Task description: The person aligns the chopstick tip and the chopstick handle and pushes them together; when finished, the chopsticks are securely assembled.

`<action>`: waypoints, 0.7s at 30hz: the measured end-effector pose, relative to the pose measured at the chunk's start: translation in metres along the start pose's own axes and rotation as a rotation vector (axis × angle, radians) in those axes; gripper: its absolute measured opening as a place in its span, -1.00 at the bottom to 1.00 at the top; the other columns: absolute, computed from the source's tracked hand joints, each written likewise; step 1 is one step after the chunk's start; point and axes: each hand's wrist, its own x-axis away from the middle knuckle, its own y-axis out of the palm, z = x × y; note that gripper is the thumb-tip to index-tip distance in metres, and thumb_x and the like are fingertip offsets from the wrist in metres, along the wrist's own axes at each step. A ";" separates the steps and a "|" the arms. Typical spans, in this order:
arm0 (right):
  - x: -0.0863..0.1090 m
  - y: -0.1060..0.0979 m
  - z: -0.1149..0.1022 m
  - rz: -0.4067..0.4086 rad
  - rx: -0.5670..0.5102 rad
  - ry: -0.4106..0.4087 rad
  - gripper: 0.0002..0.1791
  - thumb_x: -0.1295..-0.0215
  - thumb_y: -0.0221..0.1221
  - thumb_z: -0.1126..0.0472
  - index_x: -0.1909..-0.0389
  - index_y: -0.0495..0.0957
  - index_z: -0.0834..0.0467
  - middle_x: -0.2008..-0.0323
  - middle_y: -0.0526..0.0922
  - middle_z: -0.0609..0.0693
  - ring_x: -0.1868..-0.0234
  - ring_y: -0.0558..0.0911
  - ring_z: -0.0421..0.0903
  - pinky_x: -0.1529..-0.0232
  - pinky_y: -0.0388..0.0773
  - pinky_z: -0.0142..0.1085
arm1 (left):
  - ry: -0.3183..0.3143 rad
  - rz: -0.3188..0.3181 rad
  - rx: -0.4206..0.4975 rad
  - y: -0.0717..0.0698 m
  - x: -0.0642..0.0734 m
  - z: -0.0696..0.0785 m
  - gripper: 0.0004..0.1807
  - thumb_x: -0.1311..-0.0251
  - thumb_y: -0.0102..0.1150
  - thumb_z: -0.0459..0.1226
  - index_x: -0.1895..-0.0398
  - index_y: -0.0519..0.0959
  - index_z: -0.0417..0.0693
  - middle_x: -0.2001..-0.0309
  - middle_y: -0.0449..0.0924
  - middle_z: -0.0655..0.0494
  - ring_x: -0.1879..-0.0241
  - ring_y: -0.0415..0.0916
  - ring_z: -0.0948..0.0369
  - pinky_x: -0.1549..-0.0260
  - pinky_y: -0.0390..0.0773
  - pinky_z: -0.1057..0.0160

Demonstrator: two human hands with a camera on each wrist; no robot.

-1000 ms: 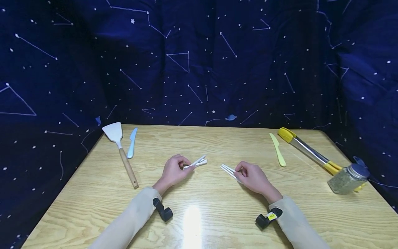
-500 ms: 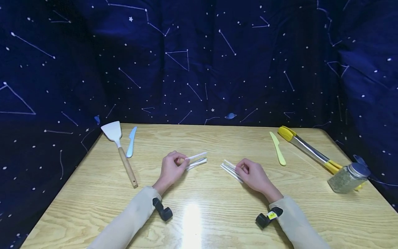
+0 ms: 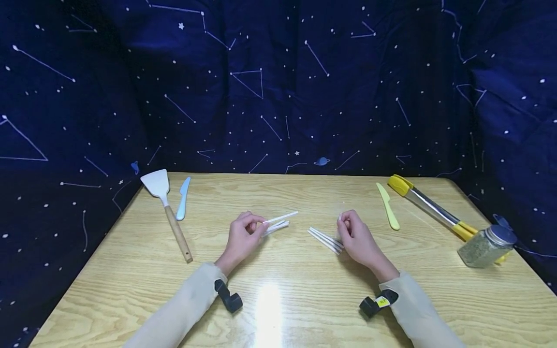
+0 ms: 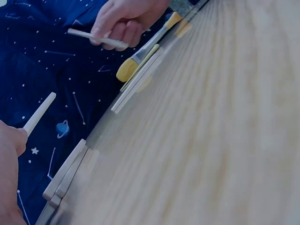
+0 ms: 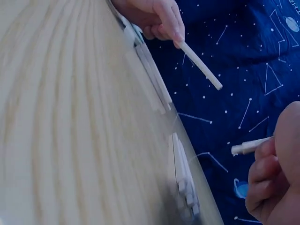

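Observation:
My left hand (image 3: 243,235) pinches a slim white stick (image 3: 285,216) between thumb and fingers, tip pointing right. More white sticks (image 3: 278,227) lie on the table just beneath it. Over on the right, my right hand (image 3: 356,239) has its fingers curled round another white stick (image 5: 251,146), raised above the tabletop and mostly hidden by the fingers in the head view. Several white sticks (image 3: 324,239) rest side by side in a slanted row to the left of that hand. Both held sticks show against the dark cloth in the wrist views.
A white spatula (image 3: 174,229) with a wooden handle and a blue knife (image 3: 183,200) lie at left. At right are a yellow-green knife (image 3: 388,208), yellow-tipped tongs (image 3: 435,209) and a glass jar (image 3: 480,250) of dried herbs. A starry dark-blue cloth (image 3: 278,96) hangs behind the wooden table (image 3: 304,290).
Both hands have each lifted a white stick off their groups. My right hand has moved up and slightly away from its row; the left hand's stick has risen and shifted right.

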 end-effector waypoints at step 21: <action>0.002 -0.007 -0.025 -0.039 -0.561 0.041 -0.96 -0.36 -0.04 0.47 0.27 0.33 0.41 0.46 0.72 -0.12 0.65 0.59 -0.17 0.59 0.45 -0.38 | 0.029 -0.093 0.064 0.005 0.018 0.050 -0.96 -0.07 0.29 -0.50 0.40 0.66 -0.36 0.61 0.29 -0.16 0.50 0.24 0.03 0.52 0.23 0.46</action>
